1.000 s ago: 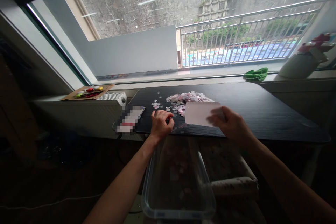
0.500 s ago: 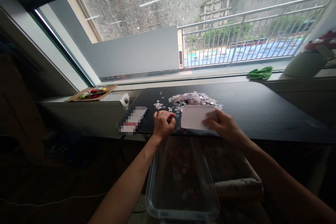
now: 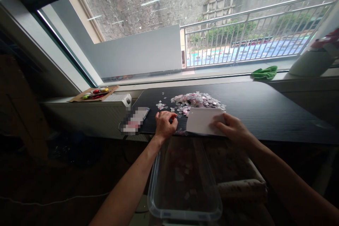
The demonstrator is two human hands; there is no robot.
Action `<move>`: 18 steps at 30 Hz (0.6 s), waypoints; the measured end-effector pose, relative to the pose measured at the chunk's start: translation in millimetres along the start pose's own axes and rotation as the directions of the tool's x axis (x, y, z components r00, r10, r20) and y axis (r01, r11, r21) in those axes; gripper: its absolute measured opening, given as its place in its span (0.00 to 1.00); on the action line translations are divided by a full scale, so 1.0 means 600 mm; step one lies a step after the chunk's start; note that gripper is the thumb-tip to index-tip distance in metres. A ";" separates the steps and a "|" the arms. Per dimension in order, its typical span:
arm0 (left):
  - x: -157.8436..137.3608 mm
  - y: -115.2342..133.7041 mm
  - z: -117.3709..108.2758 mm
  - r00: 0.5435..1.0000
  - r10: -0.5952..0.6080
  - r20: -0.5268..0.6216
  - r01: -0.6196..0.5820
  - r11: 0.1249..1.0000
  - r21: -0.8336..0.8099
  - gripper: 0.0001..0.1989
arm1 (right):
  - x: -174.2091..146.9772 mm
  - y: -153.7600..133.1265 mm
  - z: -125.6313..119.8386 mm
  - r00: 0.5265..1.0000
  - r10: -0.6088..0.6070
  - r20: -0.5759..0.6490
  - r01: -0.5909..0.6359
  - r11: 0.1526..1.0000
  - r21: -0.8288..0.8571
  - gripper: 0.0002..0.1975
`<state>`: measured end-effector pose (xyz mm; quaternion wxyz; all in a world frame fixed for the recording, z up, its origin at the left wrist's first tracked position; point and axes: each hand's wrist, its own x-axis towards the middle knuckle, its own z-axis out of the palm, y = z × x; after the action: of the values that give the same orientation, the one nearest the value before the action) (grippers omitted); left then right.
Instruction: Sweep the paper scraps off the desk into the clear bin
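My right hand [image 3: 233,127] grips the right end of a pale pinkish-white flat card [image 3: 201,120] with a small hole near one corner. The card is tilted at the table's near edge, just in front of a heap of small cut paper pieces [image 3: 197,99]. To the left of the card, my left hand [image 3: 165,123] rests by the same edge, its fingers curled in toward the thumb; whatever is between them is too small to make out. Below both hands stands a clear plastic bin [image 3: 184,213], with a few paper pieces visible inside.
The dark table [image 3: 265,113] runs along the window. On its left lies a blurred-out phone-like object [image 3: 136,120]. Beyond are a radiator [image 3: 90,116] with cardboard and colourful items, a green cloth [image 3: 265,73] and a white pot [image 3: 307,61]. A wrapped bundle [image 3: 241,190] sits right of the bin.
My right hand has drawn the card slightly right and toward me, uncovering more of the heap's near side. My left hand has stayed nearly still.
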<state>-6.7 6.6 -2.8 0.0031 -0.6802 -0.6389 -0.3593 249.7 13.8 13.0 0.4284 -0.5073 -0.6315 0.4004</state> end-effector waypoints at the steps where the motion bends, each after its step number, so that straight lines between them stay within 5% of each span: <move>1: 0.000 0.000 0.000 1.000 0.000 0.000 0.000 1.000 0.000 0.08 | -0.001 -0.002 0.001 1.000 0.003 0.013 -0.003 1.000 0.015 0.09; 9: 0.000 0.002 0.001 1.000 -0.011 -0.009 0.011 1.000 -0.008 0.08 | 0.001 -0.004 -0.012 0.987 0.160 -0.028 -0.160 0.987 0.031 0.11; 18: 0.000 0.002 0.001 1.000 -0.015 -0.013 0.015 1.000 -0.006 0.08 | 0.000 -0.011 0.017 0.989 0.144 -0.007 -0.143 0.986 0.081 0.12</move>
<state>-5.6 6.7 -2.4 0.0028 -0.6730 -0.6429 -0.3658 238.1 12.0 16.2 0.4223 -0.5366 -0.5739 0.4520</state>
